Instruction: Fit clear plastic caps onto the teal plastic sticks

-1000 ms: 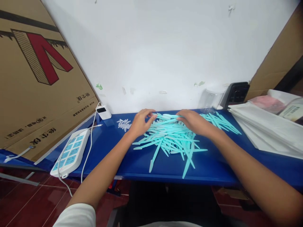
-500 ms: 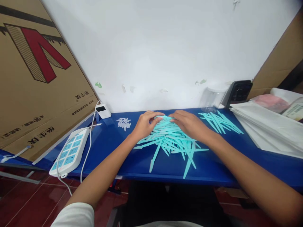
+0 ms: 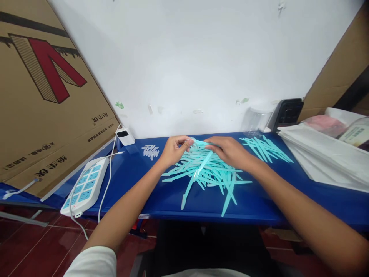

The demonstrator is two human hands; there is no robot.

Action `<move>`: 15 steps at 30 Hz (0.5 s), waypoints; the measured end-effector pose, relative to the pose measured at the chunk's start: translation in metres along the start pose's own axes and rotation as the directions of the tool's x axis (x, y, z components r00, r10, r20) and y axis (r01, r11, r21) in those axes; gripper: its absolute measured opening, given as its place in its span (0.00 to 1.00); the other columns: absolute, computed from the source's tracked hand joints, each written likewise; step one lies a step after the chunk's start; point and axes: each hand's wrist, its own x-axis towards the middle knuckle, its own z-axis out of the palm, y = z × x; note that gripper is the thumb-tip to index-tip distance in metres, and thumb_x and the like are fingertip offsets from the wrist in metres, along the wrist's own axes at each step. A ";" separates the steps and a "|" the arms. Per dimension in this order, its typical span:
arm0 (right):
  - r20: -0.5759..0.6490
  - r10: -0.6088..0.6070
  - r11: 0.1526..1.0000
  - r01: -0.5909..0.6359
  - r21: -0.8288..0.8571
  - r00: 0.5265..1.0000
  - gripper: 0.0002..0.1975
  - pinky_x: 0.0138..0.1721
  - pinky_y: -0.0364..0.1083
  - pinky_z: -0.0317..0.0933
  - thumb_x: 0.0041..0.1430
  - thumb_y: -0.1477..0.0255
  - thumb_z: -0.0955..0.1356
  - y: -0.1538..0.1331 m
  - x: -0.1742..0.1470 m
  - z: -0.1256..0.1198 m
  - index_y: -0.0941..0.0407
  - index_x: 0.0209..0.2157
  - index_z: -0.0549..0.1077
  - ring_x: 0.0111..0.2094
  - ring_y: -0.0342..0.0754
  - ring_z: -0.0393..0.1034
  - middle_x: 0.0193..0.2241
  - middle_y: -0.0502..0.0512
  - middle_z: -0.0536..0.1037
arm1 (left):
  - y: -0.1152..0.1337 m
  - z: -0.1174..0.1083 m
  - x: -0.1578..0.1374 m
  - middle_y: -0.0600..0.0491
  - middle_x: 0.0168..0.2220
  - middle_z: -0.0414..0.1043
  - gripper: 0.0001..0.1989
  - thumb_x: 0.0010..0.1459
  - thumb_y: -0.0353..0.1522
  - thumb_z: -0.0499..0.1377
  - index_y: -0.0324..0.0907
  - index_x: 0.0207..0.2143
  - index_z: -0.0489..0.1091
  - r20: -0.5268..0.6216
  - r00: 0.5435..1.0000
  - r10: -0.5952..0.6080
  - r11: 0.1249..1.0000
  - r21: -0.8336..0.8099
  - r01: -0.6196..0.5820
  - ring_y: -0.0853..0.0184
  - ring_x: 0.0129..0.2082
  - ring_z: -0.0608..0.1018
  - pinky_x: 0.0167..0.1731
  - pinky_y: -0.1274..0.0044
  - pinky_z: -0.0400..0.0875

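Observation:
A heap of slim turquoise eyebrow razors (image 3: 213, 169) lies on the blue table (image 3: 129, 196), their handles pointing many ways. At the heap's far side, my left hand (image 3: 176, 150) pinches one end of a turquoise eyebrow razor (image 3: 198, 143) between thumb and fingers. My right hand (image 3: 227, 151) is closed on the other end of it, thumb inward. Part of that razor is hidden by the fingers. One razor slants across the top of the heap just below my hands. Left of my left hand is a small pile of whitish caps (image 3: 150, 151).
More turquoise razors (image 3: 266, 149) lie in a separate pile at right. Behind them stand a clear plastic jar (image 3: 258, 120) and a black device (image 3: 289, 115). White packaging sheets (image 3: 325, 157) cover the right side. A power strip (image 3: 85, 186) with cables and a large cardboard box (image 3: 52, 115) are at left.
A razor now slants across the front of the heap where none lay before. My hands have drawn slightly apart, and the razor between them shows more clearly.

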 end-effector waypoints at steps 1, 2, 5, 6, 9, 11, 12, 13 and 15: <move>0.003 -0.003 1.000 0.003 0.014 1.000 0.18 0.42 0.50 0.65 0.75 0.62 0.61 -0.001 0.001 -0.001 0.54 0.50 0.78 0.42 0.56 0.78 0.44 0.59 0.84 | 0.001 -0.001 0.000 0.52 0.24 0.73 0.25 0.66 0.50 0.60 0.38 0.30 0.76 0.010 1.000 0.003 1.000 -0.001 -0.003 0.69 0.26 0.73 0.28 0.78 0.64; 0.005 -0.005 1.000 0.005 0.028 1.000 0.18 0.41 0.50 0.65 0.75 0.62 0.61 -0.002 0.001 -0.003 0.54 0.50 0.78 0.41 0.55 0.77 0.43 0.59 0.84 | 0.003 -0.002 0.001 0.52 0.24 0.73 0.25 0.66 0.50 0.60 0.38 0.29 0.76 0.019 1.000 0.008 1.000 -0.003 -0.007 0.70 0.25 0.72 0.28 0.78 0.63; 0.016 -0.005 0.999 0.004 0.054 1.000 0.18 0.39 0.49 0.63 0.75 0.61 0.61 -0.005 0.002 -0.006 0.55 0.48 0.78 0.38 0.53 0.76 0.42 0.60 0.83 | 0.004 -0.004 0.002 0.52 0.23 0.72 0.25 0.65 0.49 0.61 0.37 0.26 0.75 0.032 0.999 0.015 1.000 -0.025 -0.014 0.71 0.25 0.69 0.27 0.78 0.61; 0.021 0.000 0.998 -0.001 0.058 1.000 0.18 0.38 0.49 0.62 0.75 0.62 0.61 -0.006 0.003 -0.007 0.55 0.48 0.78 0.37 0.53 0.76 0.41 0.60 0.83 | 0.004 -0.004 0.002 0.52 0.23 0.72 0.26 0.65 0.49 0.61 0.37 0.25 0.75 0.032 0.999 0.012 0.999 -0.038 -0.011 0.71 0.25 0.69 0.27 0.78 0.60; 0.031 0.004 0.997 -0.006 0.073 0.999 0.17 0.38 0.48 0.61 0.75 0.62 0.61 -0.007 0.004 -0.009 0.56 0.46 0.78 0.37 0.52 0.75 0.40 0.59 0.83 | 0.002 -0.004 0.002 0.51 0.23 0.73 0.26 0.65 0.50 0.61 0.37 0.24 0.76 0.040 0.999 -0.001 0.998 -0.064 0.004 0.70 0.25 0.69 0.27 0.78 0.61; 0.030 -0.002 0.996 0.000 0.087 1.000 0.16 0.38 0.48 0.61 0.75 0.62 0.61 -0.007 0.004 -0.010 0.56 0.45 0.77 0.37 0.52 0.75 0.39 0.59 0.82 | 0.000 -0.004 0.003 0.50 0.24 0.74 0.27 0.65 0.51 0.61 0.38 0.24 0.76 0.045 0.999 -0.003 0.997 -0.071 0.006 0.69 0.26 0.71 0.28 0.77 0.63; 0.030 -0.005 0.996 0.003 0.093 1.000 0.16 0.38 0.48 0.61 0.75 0.62 0.61 -0.006 0.004 -0.011 0.56 0.45 0.77 0.37 0.52 0.75 0.38 0.58 0.82 | 0.000 -0.005 0.003 0.50 0.25 0.75 0.27 0.65 0.51 0.61 0.38 0.24 0.76 0.045 0.999 -0.001 0.997 -0.075 0.005 0.68 0.27 0.73 0.28 0.77 0.64; 0.032 -0.008 0.995 0.004 0.098 0.999 0.16 0.38 0.48 0.61 0.75 0.62 0.61 -0.006 0.004 -0.012 0.55 0.45 0.78 0.36 0.52 0.74 0.38 0.58 0.82 | 0.000 -0.005 0.003 0.49 0.25 0.75 0.27 0.64 0.51 0.61 0.38 0.24 0.76 0.046 0.999 0.000 0.997 -0.080 0.003 0.66 0.29 0.75 0.30 0.77 0.66; 0.035 -0.007 0.995 0.003 0.097 0.999 0.17 0.38 0.47 0.60 0.75 0.62 0.61 -0.005 0.005 -0.013 0.55 0.44 0.78 0.36 0.52 0.74 0.37 0.58 0.82 | -0.001 -0.006 0.004 0.48 0.27 0.77 0.27 0.64 0.51 0.61 0.38 0.24 0.76 0.048 0.999 0.001 0.996 -0.090 0.003 0.65 0.31 0.77 0.31 0.77 0.68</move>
